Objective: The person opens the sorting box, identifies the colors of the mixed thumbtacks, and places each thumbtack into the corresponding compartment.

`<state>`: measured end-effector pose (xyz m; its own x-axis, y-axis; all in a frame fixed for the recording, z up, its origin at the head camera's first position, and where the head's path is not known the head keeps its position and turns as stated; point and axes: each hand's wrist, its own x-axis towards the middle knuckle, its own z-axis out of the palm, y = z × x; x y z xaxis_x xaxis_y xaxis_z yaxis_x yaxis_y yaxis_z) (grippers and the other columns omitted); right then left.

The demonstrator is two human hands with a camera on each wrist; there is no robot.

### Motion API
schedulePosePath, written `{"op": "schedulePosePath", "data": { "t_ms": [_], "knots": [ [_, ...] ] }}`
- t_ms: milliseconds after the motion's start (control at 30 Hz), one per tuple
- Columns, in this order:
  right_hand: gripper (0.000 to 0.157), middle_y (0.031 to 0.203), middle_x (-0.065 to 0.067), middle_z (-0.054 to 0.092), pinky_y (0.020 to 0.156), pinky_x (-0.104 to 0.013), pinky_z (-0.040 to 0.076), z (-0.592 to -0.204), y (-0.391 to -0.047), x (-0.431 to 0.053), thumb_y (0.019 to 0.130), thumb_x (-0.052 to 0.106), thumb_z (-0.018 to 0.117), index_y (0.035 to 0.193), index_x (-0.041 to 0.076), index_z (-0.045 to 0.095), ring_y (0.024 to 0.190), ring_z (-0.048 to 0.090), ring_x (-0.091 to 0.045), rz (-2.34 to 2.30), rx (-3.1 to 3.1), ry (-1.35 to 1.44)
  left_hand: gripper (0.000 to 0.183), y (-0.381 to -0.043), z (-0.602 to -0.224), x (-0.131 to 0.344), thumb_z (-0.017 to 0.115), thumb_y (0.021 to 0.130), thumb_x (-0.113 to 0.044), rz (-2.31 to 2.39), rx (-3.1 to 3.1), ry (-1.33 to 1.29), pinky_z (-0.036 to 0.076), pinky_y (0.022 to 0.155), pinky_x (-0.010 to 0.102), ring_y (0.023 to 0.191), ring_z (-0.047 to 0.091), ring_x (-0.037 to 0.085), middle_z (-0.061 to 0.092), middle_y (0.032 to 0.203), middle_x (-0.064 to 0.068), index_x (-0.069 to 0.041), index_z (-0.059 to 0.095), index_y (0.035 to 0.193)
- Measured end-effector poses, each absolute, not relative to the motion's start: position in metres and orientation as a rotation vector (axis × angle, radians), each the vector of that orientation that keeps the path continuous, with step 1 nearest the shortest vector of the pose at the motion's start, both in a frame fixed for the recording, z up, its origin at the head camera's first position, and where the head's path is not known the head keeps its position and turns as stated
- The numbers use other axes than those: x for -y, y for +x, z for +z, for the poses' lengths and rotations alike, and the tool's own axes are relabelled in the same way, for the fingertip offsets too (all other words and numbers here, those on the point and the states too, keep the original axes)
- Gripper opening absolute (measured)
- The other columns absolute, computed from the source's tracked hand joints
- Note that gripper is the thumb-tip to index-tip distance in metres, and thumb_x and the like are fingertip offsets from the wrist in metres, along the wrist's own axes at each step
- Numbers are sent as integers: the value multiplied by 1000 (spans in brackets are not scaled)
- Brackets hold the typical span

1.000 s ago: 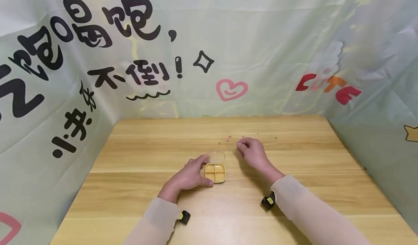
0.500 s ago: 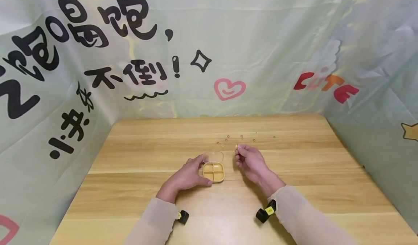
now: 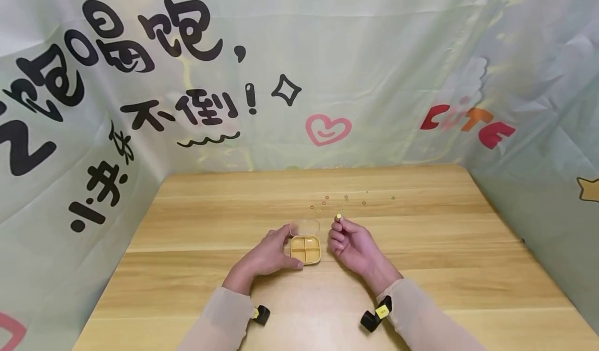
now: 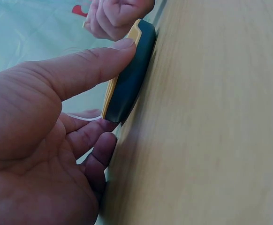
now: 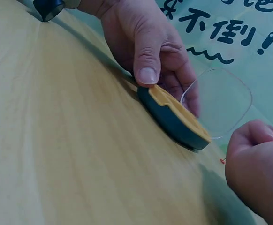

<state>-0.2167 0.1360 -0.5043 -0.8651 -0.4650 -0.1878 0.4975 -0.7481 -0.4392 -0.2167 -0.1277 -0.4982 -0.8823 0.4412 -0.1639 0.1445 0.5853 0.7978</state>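
Note:
A small pill box [image 3: 305, 250] with four yellow compartments stands on the table, its clear lid [image 3: 304, 228] swung up at the back. Its dark green base [image 4: 135, 70] shows in the left wrist view. My left hand [image 3: 264, 255] holds the box from the left, thumb on the front edge and fingers behind. To the right of the box, my right hand [image 3: 353, 244] is raised, fingers curled, pinching a small yellow round piece [image 3: 338, 217] between thumb and forefinger. The compartments look bare in the head view.
Several tiny coloured rings [image 3: 324, 203] lie scattered on the table beyond the hands, with a green one [image 3: 393, 198] farther right. A printed cloth [image 3: 374, 80] walls in the back and sides of the wooden table [image 3: 187, 226].
My right hand has drawn back from among the rings toward me and turned over, bringing the yellow piece up at its fingertips. The left hand stays on the pill box.

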Motion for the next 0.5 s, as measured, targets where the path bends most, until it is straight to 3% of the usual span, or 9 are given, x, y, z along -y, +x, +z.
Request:
{"op": "schedulePosePath", "data": {
  "t_ms": [133,500],
  "knots": [
    [31,79,7,49,61,-19,17,-509,-216,-137,117,25,29,101,14,54,70,18,-6,-2510,-551,-40,95,-216,-499,128,95,76,-37,1204,-2473,473,40,113,58,135,47,32,60,145,14,-10,48,154],
    [29,78,7,45,59,-19,18,-512,-215,-139,117,25,29,103,14,53,68,17,-5,-2508,-492,-87,88,-217,-499,128,95,76,-37,1208,-2478,481,41,111,58,129,48,28,64,138,10,-12,52,148]
  ]
}}
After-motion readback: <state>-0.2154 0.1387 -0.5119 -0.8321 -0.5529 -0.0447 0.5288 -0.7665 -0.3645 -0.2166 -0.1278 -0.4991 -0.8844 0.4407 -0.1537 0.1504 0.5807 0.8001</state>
